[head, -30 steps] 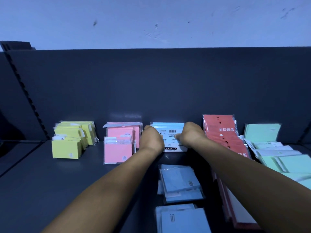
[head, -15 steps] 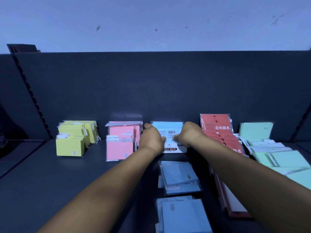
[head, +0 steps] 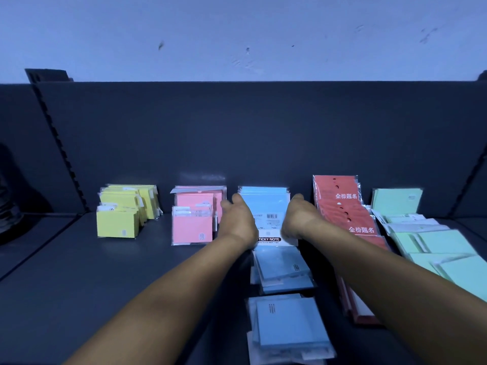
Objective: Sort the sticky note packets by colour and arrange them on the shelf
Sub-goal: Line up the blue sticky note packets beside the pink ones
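Both hands, L (head: 238, 222) & R (head: 299, 219), flank upright blue packets (head: 266, 206) at shelf (head: 79, 272) back edge; fingers relaxed, grasping nothing.

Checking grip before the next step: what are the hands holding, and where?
Left hand and right hand flank the upright blue packets at their side edges; actual grip cannot be told.

Both hands' fingers (head: 226, 204) hidden; green packets (head: 448, 248) cropped.
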Motion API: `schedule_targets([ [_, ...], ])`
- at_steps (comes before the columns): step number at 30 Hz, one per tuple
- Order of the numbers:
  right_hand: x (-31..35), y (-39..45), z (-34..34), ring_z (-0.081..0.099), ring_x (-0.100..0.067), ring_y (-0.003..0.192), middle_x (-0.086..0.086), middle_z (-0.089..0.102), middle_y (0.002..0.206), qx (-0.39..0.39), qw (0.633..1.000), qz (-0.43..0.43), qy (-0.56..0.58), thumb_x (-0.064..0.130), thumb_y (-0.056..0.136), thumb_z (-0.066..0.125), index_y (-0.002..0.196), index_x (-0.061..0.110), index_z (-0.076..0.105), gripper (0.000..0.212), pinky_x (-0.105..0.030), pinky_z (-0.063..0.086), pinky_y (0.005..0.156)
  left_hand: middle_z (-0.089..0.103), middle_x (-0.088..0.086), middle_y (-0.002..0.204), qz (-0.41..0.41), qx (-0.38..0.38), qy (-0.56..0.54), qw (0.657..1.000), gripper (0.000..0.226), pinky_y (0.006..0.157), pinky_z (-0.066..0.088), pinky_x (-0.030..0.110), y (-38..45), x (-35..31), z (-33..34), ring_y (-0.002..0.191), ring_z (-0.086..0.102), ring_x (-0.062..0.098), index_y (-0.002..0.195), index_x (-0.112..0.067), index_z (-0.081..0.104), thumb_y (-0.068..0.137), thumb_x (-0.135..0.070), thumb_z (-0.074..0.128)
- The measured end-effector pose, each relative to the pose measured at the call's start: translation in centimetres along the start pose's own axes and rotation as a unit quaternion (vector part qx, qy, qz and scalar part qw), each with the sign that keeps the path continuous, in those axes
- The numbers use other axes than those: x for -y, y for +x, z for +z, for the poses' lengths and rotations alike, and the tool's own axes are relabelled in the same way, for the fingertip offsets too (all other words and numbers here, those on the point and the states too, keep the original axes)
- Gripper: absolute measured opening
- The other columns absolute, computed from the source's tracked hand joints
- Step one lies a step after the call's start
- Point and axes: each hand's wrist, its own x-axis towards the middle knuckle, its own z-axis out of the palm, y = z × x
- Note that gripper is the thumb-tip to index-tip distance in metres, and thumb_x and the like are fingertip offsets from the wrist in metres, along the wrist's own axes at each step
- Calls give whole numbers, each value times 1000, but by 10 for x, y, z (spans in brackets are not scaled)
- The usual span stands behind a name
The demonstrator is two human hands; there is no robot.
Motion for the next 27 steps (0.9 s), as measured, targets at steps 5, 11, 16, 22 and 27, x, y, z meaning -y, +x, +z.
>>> schedule_targets([
  [5, -7, -1, -14, 64, -27, 96, -9, 65, 106, -40, 994, -49, 86, 7, 79, 63, 110, 5, 57, 31, -28, 48, 71, 25, 12, 134, 48, -7, 27, 998, 62, 95, 39, 34, -6, 0, -6, 117, 39, 29, 135, -15, 32, 84, -15, 68],
  [11, -7, -13, -44, 56, -10, 67, 10, 61, 68, -90, 949, -206, 220, 6, 78, 67, 75, 22, 68, 17, -21, 43, 59, 55, 5, 117, 153, -55, 59, 985, 26, 93, 38, 34, -6, -20, -31, 117, 41, 27, 114, -18, 56, 90, -26, 59],
  [16, -11, -15, -45, 59, -19, 99, 0, 61, 108, -89, 961, -132, 225, 20, 78, 76, 121, 15, 52, 49, -27, 45, 83, 49, -5, 65, 81, -42, -178, 980, 24, 58, 40, 25, 2, -21, -37, 60, 46, 15, 71, -20, 46, 85, -8, 62],
  [22, -17, -11, -32, 67, -21, 86, -4, 70, 96, -23, 932, -100, 348, 4, 81, 71, 89, 13, 63, 15, -32, 55, 81, 48, -1, 58, 3, -14, -334, 942, 31, 80, 57, 49, 2, -10, -25, 61, 53, 20, 69, -18, 42, 85, -2, 64],
  [27, -17, -9, -38, 62, -12, 68, 3, 68, 79, -50, 915, -118, 384, -1, 84, 62, 81, 20, 66, 22, -21, 49, 58, 51, -3, 63, 70, -4, -312, 948, 26, 75, 55, 39, -3, -5, -36, 69, 58, 21, 74, -18, 46, 85, 0, 62],
])
